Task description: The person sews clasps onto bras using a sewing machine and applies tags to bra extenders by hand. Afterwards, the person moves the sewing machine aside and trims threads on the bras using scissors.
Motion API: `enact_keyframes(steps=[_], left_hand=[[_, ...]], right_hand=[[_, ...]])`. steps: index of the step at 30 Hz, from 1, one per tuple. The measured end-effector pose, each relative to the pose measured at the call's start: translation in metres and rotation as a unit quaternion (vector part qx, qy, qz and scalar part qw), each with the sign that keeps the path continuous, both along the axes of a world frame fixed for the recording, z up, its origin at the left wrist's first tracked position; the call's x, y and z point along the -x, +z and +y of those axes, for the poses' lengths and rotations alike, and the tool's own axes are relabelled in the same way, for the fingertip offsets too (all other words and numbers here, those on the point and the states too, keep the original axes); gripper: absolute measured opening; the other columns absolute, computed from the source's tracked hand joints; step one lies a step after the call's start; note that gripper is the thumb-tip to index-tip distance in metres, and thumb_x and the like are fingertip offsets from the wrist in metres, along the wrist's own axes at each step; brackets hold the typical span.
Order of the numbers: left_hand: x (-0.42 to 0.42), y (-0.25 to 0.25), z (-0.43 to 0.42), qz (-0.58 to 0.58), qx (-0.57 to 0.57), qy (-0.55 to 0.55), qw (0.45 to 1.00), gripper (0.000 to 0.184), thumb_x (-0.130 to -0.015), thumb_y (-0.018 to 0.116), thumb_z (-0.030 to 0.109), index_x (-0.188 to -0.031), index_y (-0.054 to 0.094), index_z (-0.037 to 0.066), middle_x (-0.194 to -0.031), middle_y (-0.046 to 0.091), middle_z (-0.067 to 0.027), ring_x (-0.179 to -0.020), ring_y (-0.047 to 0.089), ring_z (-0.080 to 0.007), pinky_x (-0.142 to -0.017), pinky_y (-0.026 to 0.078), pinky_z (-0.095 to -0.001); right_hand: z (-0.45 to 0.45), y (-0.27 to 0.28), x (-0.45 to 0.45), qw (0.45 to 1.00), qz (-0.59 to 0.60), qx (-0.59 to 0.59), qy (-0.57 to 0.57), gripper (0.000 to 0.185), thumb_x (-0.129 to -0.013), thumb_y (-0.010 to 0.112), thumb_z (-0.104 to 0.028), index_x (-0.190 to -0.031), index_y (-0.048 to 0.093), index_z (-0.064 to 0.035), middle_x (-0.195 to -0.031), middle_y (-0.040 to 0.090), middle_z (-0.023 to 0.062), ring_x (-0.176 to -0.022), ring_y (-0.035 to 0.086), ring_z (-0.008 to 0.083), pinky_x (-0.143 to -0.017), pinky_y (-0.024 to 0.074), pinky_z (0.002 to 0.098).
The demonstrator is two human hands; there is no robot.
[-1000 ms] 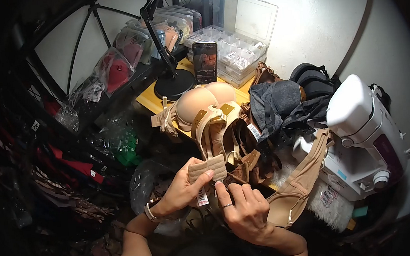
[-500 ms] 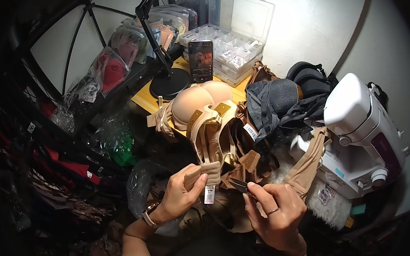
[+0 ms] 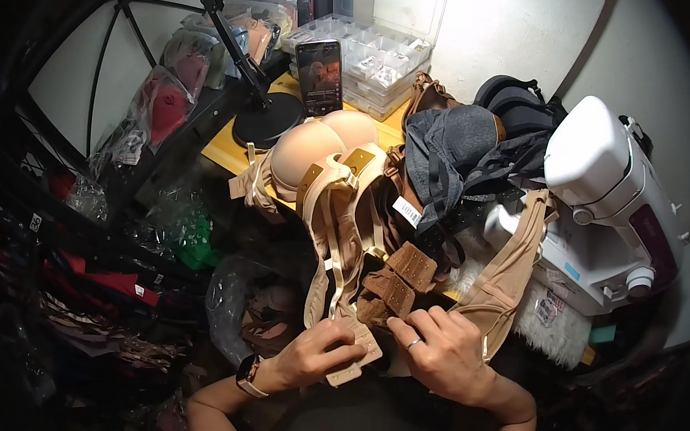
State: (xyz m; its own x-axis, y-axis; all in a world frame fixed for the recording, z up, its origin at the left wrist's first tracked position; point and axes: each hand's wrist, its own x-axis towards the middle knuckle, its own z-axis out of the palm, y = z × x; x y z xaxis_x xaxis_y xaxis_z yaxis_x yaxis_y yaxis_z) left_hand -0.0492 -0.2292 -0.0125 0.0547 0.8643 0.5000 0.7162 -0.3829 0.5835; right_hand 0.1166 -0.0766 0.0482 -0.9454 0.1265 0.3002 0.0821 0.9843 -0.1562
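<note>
My left hand (image 3: pixel 319 353) is closed on the hook-and-eye end of a beige bra band (image 3: pixel 366 346), its rows of eyes turned up. The band runs up to a beige bra (image 3: pixel 327 147) with smooth cups on the yellow table. My right hand (image 3: pixel 441 347), a ring on one finger, has its fingers bent together beside a brown bra band (image 3: pixel 400 283); what they hold, if anything, is hidden. To its right hangs another beige bra (image 3: pixel 502 297).
A white sewing machine (image 3: pixel 596 192) stands at the right. Behind are a phone (image 3: pixel 320 76), a black lamp base (image 3: pixel 268 121), clear compartment boxes (image 3: pixel 367 56) and dark grey bras (image 3: pixel 452 157). Bagged garments (image 3: pixel 166 112) lie on a rack at the left.
My left hand has moved down with the beige band, which now shows its eyes instead of its tag. The dark pointed tool is no longer visible at my right hand, which has moved up and left.
</note>
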Motion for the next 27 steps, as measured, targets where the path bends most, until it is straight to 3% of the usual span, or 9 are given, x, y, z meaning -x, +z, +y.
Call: enact_keyframes(steps=[17,20,23,24,27], left_hand=[[-0.011,-0.003,0.01,0.022,-0.028,-0.018,0.999,0.03,-0.07,0.068,0.005,-0.098,0.062,0.0,-0.091,0.052,-0.0096,-0.084,0.056,-0.0244,-0.075,0.049,-0.0336],[-0.015,-0.007,0.02,-0.143,-0.067,0.009,0.987,0.025,-0.068,0.069,-0.001,-0.088,0.054,0.001,-0.097,0.055,-0.0121,-0.087,0.057,-0.0283,-0.086,0.048,-0.0393],[-0.014,-0.03,0.015,-0.305,-0.062,0.019,0.95,0.029,-0.068,0.053,-0.013,-0.092,0.046,0.001,-0.09,0.057,-0.0141,-0.083,0.058,-0.0276,-0.088,0.047,-0.0398],[-0.015,-0.032,0.012,-0.326,-0.042,0.053,0.943,0.031,-0.068,0.044,-0.013,-0.096,0.043,0.002,-0.087,0.057,-0.0136,-0.081,0.058,-0.0271,-0.089,0.047,-0.04],[-0.011,-0.027,0.008,-0.268,-0.013,0.087,0.959,0.022,-0.073,0.044,-0.002,-0.095,0.043,0.003,-0.088,0.056,-0.0136,-0.079,0.058,-0.0279,-0.088,0.047,-0.0384]], right_hand=[[-0.001,-0.004,0.002,0.998,-0.006,-0.051,0.042,0.029,-0.069,0.058,-0.012,-0.095,0.062,-0.0001,-0.072,0.049,0.001,-0.066,0.049,0.0133,-0.053,0.0351,0.025],[0.0,0.002,-0.004,0.999,0.01,-0.049,0.013,0.029,-0.069,0.059,-0.011,-0.096,0.063,-0.0015,-0.073,0.05,0.0009,-0.067,0.05,0.0133,-0.054,0.0363,0.0251],[0.008,0.017,-0.014,0.997,0.046,-0.05,-0.028,0.031,-0.068,0.062,-0.011,-0.098,0.065,-0.0045,-0.077,0.054,0.0004,-0.065,0.05,0.0135,-0.054,0.0367,0.026],[0.01,0.02,-0.019,0.996,0.056,-0.046,-0.046,0.033,-0.068,0.065,-0.01,-0.101,0.065,-0.0058,-0.079,0.055,0.0002,-0.064,0.05,0.0135,-0.054,0.0367,0.0263],[0.012,0.022,-0.026,0.993,0.076,-0.034,-0.082,0.029,-0.073,0.068,-0.012,-0.102,0.065,-0.0062,-0.079,0.055,0.0007,-0.065,0.052,0.0135,-0.054,0.0374,0.0272]])
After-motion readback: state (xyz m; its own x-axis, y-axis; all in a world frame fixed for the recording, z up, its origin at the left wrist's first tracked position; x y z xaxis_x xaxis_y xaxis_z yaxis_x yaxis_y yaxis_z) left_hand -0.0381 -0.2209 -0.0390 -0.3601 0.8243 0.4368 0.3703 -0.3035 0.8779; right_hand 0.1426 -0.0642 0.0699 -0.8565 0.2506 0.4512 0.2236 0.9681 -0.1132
